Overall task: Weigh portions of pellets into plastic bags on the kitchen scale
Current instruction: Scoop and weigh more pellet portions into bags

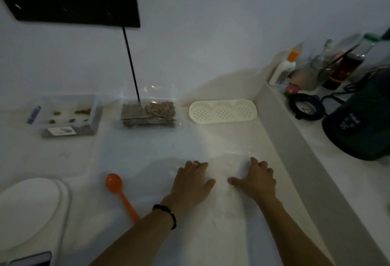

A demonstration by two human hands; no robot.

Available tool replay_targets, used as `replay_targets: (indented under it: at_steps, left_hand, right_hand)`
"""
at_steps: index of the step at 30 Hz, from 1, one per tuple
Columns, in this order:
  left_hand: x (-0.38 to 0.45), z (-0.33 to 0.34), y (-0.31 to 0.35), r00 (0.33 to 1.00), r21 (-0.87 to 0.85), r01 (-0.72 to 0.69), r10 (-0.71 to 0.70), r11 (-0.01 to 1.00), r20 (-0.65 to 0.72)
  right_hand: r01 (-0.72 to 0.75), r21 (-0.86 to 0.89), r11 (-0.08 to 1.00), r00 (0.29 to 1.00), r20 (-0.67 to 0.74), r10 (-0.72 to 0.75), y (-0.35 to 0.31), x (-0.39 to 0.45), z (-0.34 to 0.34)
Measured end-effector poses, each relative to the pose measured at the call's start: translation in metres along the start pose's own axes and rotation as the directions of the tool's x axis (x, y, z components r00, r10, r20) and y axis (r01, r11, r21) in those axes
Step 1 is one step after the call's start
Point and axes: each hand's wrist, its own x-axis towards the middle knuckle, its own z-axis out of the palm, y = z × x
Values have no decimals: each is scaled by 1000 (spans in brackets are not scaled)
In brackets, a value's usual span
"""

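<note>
Both my hands lie palm down on the white counter, side by side near the middle. My left hand (pixel 192 181) wears a ring, with a dark band on its wrist. My right hand (pixel 256 178) is a hand's width to its right. A faint clear plastic bag (pixel 228 160) seems to lie flat under and between them; the dim light makes this hard to confirm. An orange scoop (pixel 118 189) lies left of my left hand. The white kitchen scale (pixel 31 208) sits at the lower left. A clear pack of brown pellets (pixel 148 114) stands at the back.
A clear box (pixel 65 116) with a few pellets sits back left, a white perforated tray (pixel 222 110) back right. A raised ledge on the right carries a black kettle (pixel 363 122), bottles (pixel 282 67) and cables. A phone (pixel 31 259) lies at the bottom left.
</note>
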Motion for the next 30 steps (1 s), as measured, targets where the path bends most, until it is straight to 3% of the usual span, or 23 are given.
replay_targets:
  at_steps: [5, 9, 11, 13, 15, 17, 20, 22, 26, 30]
  left_hand:
    - [6, 12, 23, 1000, -41, 5, -5, 999, -4]
    - [12, 17, 27, 999, -178, 36, -41, 983, -25]
    - [13, 17, 29, 995, -272, 77, -93, 959, -46]
    - [12, 16, 33, 983, -411, 128, -170, 903, -69]
    - [9, 9, 37, 965, -603, 163, -253, 781, -68]
    - [2, -2, 39, 965, -742, 120, -252, 660, -68]
    - [-15, -24, 31, 975, -803, 63, -208, 592, -77]
    - [-29, -42, 17, 980, -772, 70, -190, 632, -67]
    - [-64, -75, -22, 983, -638, 105, -178, 763, -51]
    - [-104, -105, -71, 944, -525, 164, -287, 835, -162]
  right_hand:
    - [51, 311, 949, 994, 75, -78, 4, 10, 1]
    - [148, 438, 887, 989, -40, -145, 14, 12, 1]
    - [154, 623, 767, 987, -59, -149, 17, 12, -3]
    - [115, 811, 574, 988, -33, -150, 16, 10, -11]
    - [64, 908, 415, 988, 1, -154, 11, 4, -23]
    - [42, 940, 339, 982, 24, -190, 3, -4, -34]
    - [43, 941, 337, 967, 46, -251, -13, -14, -44]
    - [50, 937, 347, 968, 40, -246, -27, -19, -50]
    - [81, 962, 262, 972, -17, -235, -65, -34, -62]
    - [189, 870, 456, 935, -17, -353, -108, -60, -58]
